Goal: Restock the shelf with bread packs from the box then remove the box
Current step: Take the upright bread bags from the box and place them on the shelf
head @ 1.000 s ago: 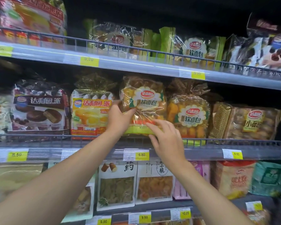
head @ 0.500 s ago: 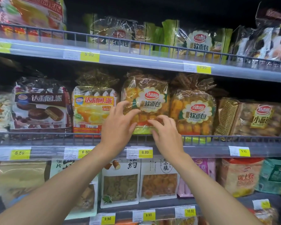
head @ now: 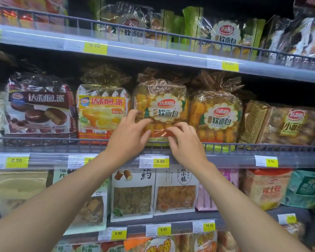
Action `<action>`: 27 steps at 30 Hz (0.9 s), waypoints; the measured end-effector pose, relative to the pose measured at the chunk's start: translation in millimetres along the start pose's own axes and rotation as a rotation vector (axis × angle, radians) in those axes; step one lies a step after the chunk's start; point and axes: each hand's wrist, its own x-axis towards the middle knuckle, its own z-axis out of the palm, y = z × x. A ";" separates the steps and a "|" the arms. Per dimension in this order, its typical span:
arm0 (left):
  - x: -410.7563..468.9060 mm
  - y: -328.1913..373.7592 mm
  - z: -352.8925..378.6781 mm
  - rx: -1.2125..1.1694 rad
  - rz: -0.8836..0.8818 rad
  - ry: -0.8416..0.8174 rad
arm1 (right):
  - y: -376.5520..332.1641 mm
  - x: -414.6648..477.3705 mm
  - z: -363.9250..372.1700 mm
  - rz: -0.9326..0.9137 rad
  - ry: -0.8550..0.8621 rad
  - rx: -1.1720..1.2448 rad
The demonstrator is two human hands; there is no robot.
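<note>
A clear bread pack (head: 162, 106) with an orange and white flower label stands upright on the middle shelf (head: 235, 158), behind its wire rail. My left hand (head: 128, 137) rests against the pack's lower left front, fingers spread. My right hand (head: 186, 144) touches its lower right front, fingers curled against the wrapper. A second pack of the same bread (head: 216, 117) stands right beside it. The box is out of view.
A yellow pie pack (head: 102, 113) and a dark chocolate pie pack (head: 38, 108) stand to the left, a brown small-bread pack (head: 291, 124) to the right. The shelves above and below are full of packs. Yellow price tags line the shelf edges.
The bread pack has gone from tilted in my left hand's grip to standing upright on the shelf. Both hands have shifted down onto its lower front.
</note>
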 end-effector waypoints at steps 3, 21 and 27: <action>-7.9 -2.4 2.9 0.001 0.001 -0.037 | 2.5 -7.7 2.5 -0.018 -0.011 -0.017; 9.6 -4.0 -9.7 -0.040 -0.019 -0.172 | -1.1 6.5 -1.2 0.104 -0.033 0.005; 31.9 8.0 -46.9 0.036 -0.083 -0.408 | -17.6 28.8 -46.1 0.182 -0.240 0.022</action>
